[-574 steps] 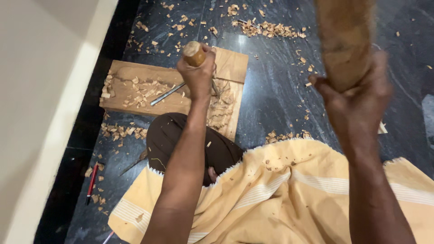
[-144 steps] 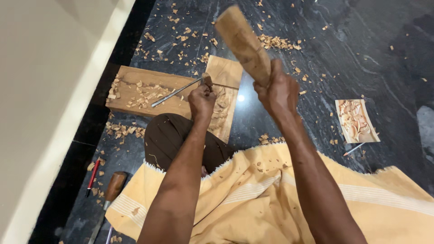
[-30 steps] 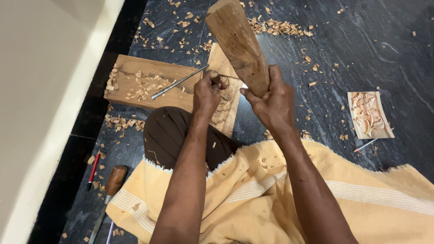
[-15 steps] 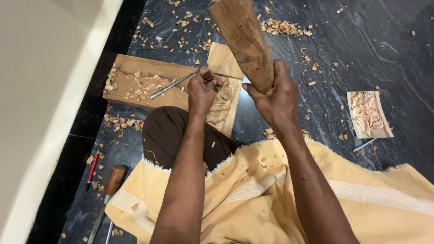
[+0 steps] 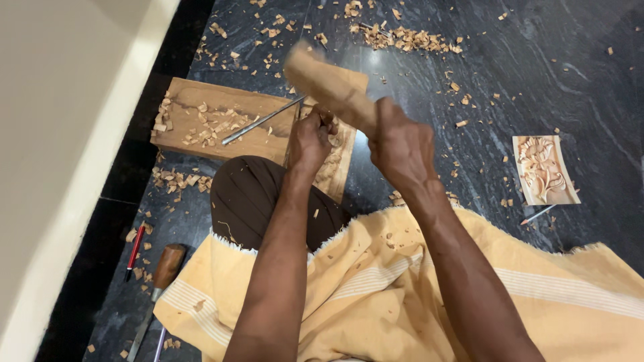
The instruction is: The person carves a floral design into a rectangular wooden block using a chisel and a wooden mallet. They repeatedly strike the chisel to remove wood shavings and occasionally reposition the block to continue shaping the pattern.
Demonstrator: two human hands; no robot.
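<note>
— Two hands are occupied: the right hand [image 5: 401,144] is clenched on a blurred wooden mallet [image 5: 329,87], the left hand [image 5: 310,137] grasps a chisel over the carved panel [image 5: 335,164], centre.

— A glancing blow could catch the left knuckles.

Even light, floor glare, blurred mallet [image 5: 332,87]

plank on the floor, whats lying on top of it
On the plank: pale wood chips and a thin metal rod lying aslant. Its right end is covered by the left hand and the blurred mallet, so what lies there cannot be seen.
</note>
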